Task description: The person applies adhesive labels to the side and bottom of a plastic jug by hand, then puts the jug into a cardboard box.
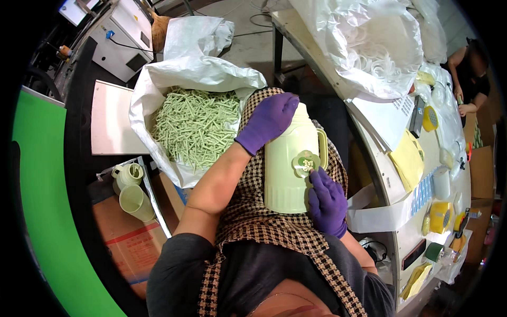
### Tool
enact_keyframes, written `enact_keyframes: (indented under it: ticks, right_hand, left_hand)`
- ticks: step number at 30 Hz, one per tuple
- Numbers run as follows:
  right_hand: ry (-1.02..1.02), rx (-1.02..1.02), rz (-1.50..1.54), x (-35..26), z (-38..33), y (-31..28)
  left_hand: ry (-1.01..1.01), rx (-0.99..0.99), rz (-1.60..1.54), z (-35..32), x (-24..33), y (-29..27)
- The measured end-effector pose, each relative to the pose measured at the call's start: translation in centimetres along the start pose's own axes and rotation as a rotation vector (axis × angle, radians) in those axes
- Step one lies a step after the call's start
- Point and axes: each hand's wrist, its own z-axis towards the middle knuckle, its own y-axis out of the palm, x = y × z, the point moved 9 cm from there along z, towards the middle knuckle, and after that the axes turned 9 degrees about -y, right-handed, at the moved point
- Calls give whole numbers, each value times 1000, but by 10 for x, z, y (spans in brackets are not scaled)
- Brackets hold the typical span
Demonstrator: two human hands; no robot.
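A pale green insulated jug lies across my lap, its narrower top away from me and its handle on the right. On its body is a flower-shaped sticker with a green and white print. My left hand, in a purple glove, is closed at the jug's top end; its fingertips are bunched, and what they pinch is hidden. Also gloved in purple, my right hand grips the jug's lower right side, fingertips beside the sticker.
Left of my lap, a white woven sack holds many pale green sticks. Two pale green vessels stand on a cardboard box. The right-hand table carries papers, tape rolls and a bag of clear rings. Another person is at far right.
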Motion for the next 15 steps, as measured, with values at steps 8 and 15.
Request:
enact_keyframes:
  ticks: [8, 15]
  right_hand:
    - [44, -171, -147, -5, -3, 1]
    - [291, -309, -259, 71, -51, -27]
  left_hand:
    - [-2, -30, 98, -1, 11, 5]
    - [28, -5, 193, -4, 20, -9]
